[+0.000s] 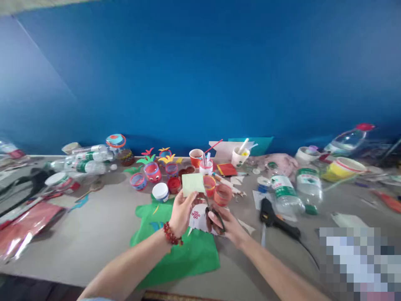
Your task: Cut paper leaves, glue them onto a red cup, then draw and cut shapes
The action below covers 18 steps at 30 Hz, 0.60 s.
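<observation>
My left hand pinches a small pale green sheet of paper by its lower edge, holding it up above the table. Red beads circle that wrist. In my right hand is a pair of scissors with black handles; their blades point up toward the paper's right edge, and I cannot tell whether they touch it. Below both hands lie a green cloth-like sheet and a white piece with a red flower pattern. Just beyond the paper stand a white-lidded tub and several small paint pots.
A black glue gun with a cord lies at the right, near large clear bottles. Water bottles and a red plastic packet are on the left. Decorated cups and a white cup line the blue wall.
</observation>
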Available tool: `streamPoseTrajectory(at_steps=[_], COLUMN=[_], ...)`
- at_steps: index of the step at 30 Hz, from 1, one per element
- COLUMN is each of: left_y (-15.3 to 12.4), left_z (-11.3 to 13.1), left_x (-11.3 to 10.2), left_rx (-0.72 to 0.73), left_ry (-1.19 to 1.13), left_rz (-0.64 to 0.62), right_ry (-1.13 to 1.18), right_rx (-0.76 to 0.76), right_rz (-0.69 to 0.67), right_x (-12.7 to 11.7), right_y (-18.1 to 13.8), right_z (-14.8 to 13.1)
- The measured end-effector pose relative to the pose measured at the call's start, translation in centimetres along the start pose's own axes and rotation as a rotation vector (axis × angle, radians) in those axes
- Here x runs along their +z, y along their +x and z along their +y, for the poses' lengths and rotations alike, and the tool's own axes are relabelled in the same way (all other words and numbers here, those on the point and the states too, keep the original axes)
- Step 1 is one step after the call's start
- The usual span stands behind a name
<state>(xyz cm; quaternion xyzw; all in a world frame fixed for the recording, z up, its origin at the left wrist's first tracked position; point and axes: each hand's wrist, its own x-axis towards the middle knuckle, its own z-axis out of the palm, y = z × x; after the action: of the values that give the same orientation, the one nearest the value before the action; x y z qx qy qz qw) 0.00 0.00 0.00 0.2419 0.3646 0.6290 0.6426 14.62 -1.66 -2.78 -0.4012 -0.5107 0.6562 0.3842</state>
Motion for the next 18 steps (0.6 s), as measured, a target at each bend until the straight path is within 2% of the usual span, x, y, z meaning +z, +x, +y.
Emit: streamPoseTrajectory(at_steps=[4,8,18], left_y=[0.2,-0.1,-1.1], left_z=[-0.6,-0.9,-0.4], left_x=[-0.7,-1.1,-0.4], left_rx=[0.011,0.027,0.009], left_ry=[0.033,0.043,0.065], left_rz=[0.036,0.012,0.024], right_ry=[-0.027,-0.049,-0.044], right_rx=[-0.02,-0.035,-0.063], right_rz=[-0.019,-0.036,-0.048], right_x=[-0.1,-0.3,-0.2], right_y=[-0.3,-0.5,-1.0], right_z=[-0.2,0.1,0.4])
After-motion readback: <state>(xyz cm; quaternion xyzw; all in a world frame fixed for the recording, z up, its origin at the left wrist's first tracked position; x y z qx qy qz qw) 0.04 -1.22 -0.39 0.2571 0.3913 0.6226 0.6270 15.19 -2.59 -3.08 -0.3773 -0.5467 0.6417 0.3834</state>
